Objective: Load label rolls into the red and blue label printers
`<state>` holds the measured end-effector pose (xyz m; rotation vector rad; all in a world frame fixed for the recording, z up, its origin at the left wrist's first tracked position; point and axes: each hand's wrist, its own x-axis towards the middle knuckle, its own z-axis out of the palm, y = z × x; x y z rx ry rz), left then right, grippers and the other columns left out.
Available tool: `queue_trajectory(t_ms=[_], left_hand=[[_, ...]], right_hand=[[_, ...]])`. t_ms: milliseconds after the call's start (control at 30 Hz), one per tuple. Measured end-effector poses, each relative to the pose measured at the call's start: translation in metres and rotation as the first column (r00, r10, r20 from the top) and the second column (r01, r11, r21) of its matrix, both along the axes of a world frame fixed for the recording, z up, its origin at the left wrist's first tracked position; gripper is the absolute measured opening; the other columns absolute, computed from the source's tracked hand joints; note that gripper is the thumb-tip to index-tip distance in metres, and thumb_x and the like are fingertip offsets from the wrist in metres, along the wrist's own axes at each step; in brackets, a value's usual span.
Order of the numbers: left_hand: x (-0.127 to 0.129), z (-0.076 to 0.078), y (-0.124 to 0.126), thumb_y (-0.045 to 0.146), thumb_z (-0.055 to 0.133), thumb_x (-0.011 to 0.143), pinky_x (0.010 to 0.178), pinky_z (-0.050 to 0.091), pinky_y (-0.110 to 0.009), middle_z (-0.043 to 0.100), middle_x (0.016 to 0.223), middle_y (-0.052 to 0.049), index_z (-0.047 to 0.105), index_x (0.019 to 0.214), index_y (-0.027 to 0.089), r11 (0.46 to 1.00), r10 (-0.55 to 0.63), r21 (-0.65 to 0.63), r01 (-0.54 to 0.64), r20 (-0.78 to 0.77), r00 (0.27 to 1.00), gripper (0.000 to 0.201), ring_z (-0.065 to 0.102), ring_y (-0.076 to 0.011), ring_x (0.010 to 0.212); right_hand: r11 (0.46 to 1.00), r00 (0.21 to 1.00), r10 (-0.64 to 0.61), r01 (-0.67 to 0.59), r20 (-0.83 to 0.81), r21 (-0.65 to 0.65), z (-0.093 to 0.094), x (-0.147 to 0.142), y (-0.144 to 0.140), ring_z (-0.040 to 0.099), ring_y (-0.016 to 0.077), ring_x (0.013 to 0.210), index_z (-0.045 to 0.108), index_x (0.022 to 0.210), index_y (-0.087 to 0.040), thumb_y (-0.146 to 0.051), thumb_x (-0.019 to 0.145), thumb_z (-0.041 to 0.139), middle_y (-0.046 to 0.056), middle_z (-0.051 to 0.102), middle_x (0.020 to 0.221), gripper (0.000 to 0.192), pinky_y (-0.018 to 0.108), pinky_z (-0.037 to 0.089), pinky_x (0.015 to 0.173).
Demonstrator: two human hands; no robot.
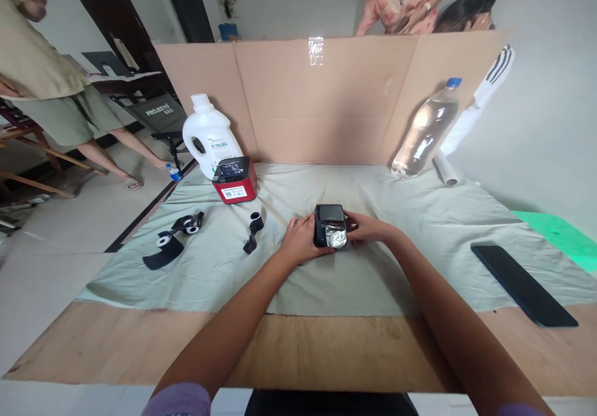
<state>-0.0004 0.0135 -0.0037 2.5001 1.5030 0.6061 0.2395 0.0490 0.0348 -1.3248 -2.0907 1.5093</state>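
Observation:
A small black device with a grey screen [331,213] rests on the cloth in front of me. A crinkled silver, foil-like piece [336,234] covers its lower right part. My left hand [301,240] is wrapped round the device's left side, with its thumb along the near edge. At the right edge, the fingers of my right hand [366,227] are bent against the device and the silver piece; their tips are partly hidden. Left of my hands lies a short black strip with a small roll [254,220].
Black strips with white-cored rolls [175,235] lie farther left. Behind them stand a red box with a black top [236,183] and a white jug [208,130]. A clear bottle [426,133] leans on the cardboard screen [326,105]. A dark phone [522,284] lies right. People stand beyond.

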Motion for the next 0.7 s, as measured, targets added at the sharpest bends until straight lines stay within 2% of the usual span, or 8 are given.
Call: queue_trajectory(t_ms=[67,133,233,300,400,533,633,700], left_hand=[[-0.001,0.002,-0.001,0.072,0.073,0.067,0.113,0.031,-0.048,0.06,0.138,-0.018,0.047,0.14,0.017,1.0,-0.012,0.015,0.012,0.011,1.0,0.095,0.055,-0.0343,0.129],[-0.001,0.005,-0.003,0.072,0.074,0.066,0.113,0.032,-0.047,0.064,0.132,-0.017,0.05,0.137,0.019,0.999,-0.023,0.039,0.022,0.017,1.0,0.092,0.059,-0.0336,0.125],[0.008,0.008,0.002,0.067,0.077,0.064,0.113,0.032,-0.048,0.066,0.129,-0.015,0.052,0.134,0.02,0.998,-0.022,0.067,0.021,0.023,0.999,0.088,0.062,-0.0331,0.121],[0.024,0.011,0.012,0.067,0.077,0.065,0.111,0.035,-0.047,0.068,0.126,-0.013,0.053,0.132,0.02,0.997,-0.025,0.068,0.022,0.041,0.999,0.086,0.064,-0.0321,0.118],[0.064,0.016,0.041,0.071,0.072,0.069,0.107,0.038,-0.045,0.071,0.121,-0.011,0.053,0.131,0.021,0.997,-0.037,0.072,0.031,0.083,0.996,0.082,0.067,-0.0307,0.113],[0.137,0.026,0.098,0.072,0.067,0.074,0.105,0.039,-0.043,0.072,0.121,-0.013,0.05,0.134,0.019,0.996,-0.049,0.078,0.04,0.124,0.991,0.082,0.066,-0.0305,0.115],[0.188,0.031,0.138,0.072,0.066,0.075,0.108,0.037,-0.045,0.072,0.122,-0.013,0.049,0.136,0.019,0.995,-0.094,0.03,0.091,0.086,0.992,0.083,0.065,-0.0316,0.117],[0.215,0.032,0.156,0.073,0.067,0.073,0.111,0.034,-0.047,0.071,0.123,-0.013,0.049,0.137,0.02,0.989,-0.149,-0.01,0.15,0.038,0.988,0.085,0.064,-0.0323,0.119]], right_hand=[[0.979,0.996,-0.044,0.028,0.071,0.204,-0.002,-0.009,-0.007,0.07,0.0249,0.083,0.041,0.147,-0.018,-0.039,0.06,0.087,0.009,0.072,0.105,0.1,0.032,0.054,0.067],[0.921,0.992,-0.113,0.082,0.059,0.382,-0.006,-0.016,-0.016,0.068,0.0294,0.096,0.047,0.141,-0.018,-0.038,0.055,0.09,0.012,0.071,0.113,0.098,0.035,0.053,0.078],[0.871,0.991,-0.13,0.104,0.021,0.481,-0.007,-0.011,-0.022,0.069,0.0297,0.095,0.05,0.138,-0.019,-0.038,0.061,0.086,0.011,0.073,0.11,0.087,0.035,0.051,0.079],[0.851,0.993,-0.119,0.091,0.021,0.517,-0.001,0.005,-0.018,0.069,0.0281,0.091,0.051,0.136,-0.018,-0.037,0.067,0.082,0.01,0.074,0.104,0.078,0.033,0.05,0.076],[0.8,0.984,-0.168,0.097,0.065,0.592,0.013,0.045,0.002,0.068,0.0268,0.086,0.055,0.133,-0.016,-0.037,0.069,0.08,0.008,0.075,0.099,0.072,0.03,0.048,0.073],[0.715,0.936,-0.331,0.169,0.116,0.678,0.026,0.11,0.038,0.066,0.0248,0.076,0.059,0.134,-0.015,-0.037,0.07,0.08,0.006,0.074,0.089,0.07,0.03,0.046,0.07],[0.649,0.872,-0.48,0.281,0.094,0.707,0.018,0.152,0.055,0.065,0.0252,0.074,0.064,0.131,-0.015,-0.039,0.075,0.077,0.007,0.074,0.085,0.062,0.032,0.047,0.073],[0.607,0.821,-0.568,0.373,0.055,0.701,0.007,0.174,0.06,0.066,0.0265,0.077,0.063,0.134,-0.015,-0.04,0.078,0.075,0.009,0.075,0.087,0.063,0.034,0.048,0.076]])
